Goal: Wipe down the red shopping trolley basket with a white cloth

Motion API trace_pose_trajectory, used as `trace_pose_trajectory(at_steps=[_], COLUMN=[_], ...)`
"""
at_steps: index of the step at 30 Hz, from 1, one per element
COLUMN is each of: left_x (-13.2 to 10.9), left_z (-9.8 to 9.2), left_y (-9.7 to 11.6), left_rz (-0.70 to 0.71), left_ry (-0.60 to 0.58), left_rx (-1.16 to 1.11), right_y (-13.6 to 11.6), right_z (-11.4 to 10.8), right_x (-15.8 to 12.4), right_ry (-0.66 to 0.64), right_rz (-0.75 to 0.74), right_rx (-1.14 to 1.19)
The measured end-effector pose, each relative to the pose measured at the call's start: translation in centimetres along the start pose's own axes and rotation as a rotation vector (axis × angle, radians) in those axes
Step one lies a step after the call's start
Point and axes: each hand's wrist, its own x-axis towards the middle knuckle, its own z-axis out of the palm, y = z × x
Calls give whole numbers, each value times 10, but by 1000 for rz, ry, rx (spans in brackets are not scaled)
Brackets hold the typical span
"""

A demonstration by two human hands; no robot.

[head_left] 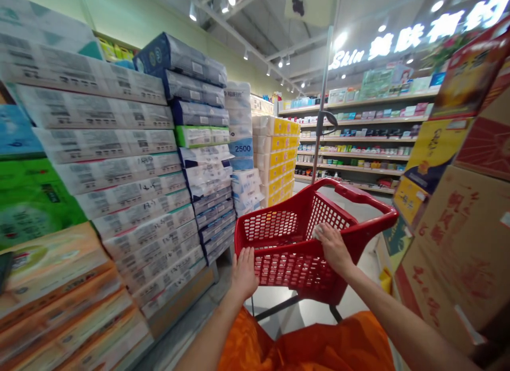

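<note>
Shopping cart (295, 250): red, apparently plastic, with a glossy finish; basket walls pierced by rows of rounded openings, bordered by a smooth, solid rim; a looped red handle (368, 198) rises at the right-hand end, above the basket; a perforated inner panel (332, 214) stands within, close to the handle end; cart upright on dark supports over a pale floor, set crosswise with its long side nearest the viewer; wheels cannot be made out. White wad (317, 232): small, soft-looking, crumpled; located at the near rim, toward the handle end; largely concealed, material indeterminable.
</note>
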Motion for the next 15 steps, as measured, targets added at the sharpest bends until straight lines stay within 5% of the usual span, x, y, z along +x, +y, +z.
trace_pose_trajectory(at_steps=[7, 11, 15], left_x=[-8, -15, -7], left_z=[2, 11, 3], left_y=[35, 66, 58], left_rz=[45, 158, 338], left_ry=[-6, -23, -76], left_rx=[-73, -141, -129], right_y=[24, -5, -29], right_z=[13, 28, 35], right_x=[15, 9, -6], right_ry=[-2, -14, -30], right_rz=[109, 76, 52], right_rx=[103, 203, 287])
